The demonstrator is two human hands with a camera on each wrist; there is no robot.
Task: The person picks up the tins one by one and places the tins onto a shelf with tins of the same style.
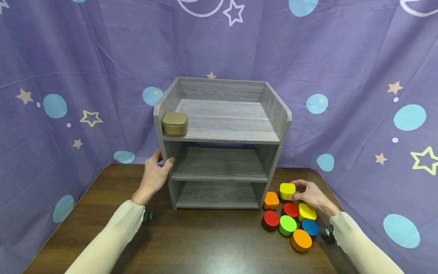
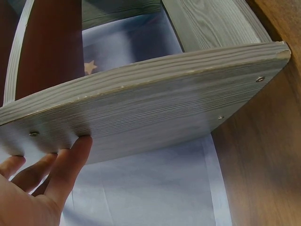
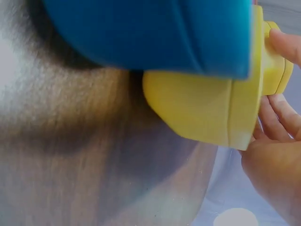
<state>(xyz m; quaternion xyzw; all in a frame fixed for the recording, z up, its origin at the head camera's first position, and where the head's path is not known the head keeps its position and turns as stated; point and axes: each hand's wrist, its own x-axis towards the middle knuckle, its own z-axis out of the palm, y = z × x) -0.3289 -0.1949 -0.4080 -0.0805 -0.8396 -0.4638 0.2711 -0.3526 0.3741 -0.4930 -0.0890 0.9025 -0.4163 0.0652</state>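
Note:
My left hand [image 1: 155, 174] grips the left side panel of a grey wooden shelf unit [image 1: 219, 178], the thumb at its front edge. In the left wrist view the fingers [image 2: 70, 167] lie against the panel's outer face [image 2: 155, 117]. Right of the unit, my right hand [image 1: 310, 194] pinches a yellow rounded-square box [image 1: 286, 191] between thumb and fingers. The right wrist view shows that yellow box [image 3: 275, 61] partly behind a second yellow box [image 3: 197, 106] and a blue round box [image 3: 150, 37]. A gold lidded box [image 1: 175, 125] sits at the top shelf's front left corner.
Around the right hand stand an orange squarish box [image 1: 271, 200], two red round boxes [image 1: 270, 220], a green round one [image 1: 287, 225] and an orange round one [image 1: 301, 240]. The brown table [image 1: 205, 243] bears everything. A purple patterned curtain [image 1: 219, 45] hangs behind.

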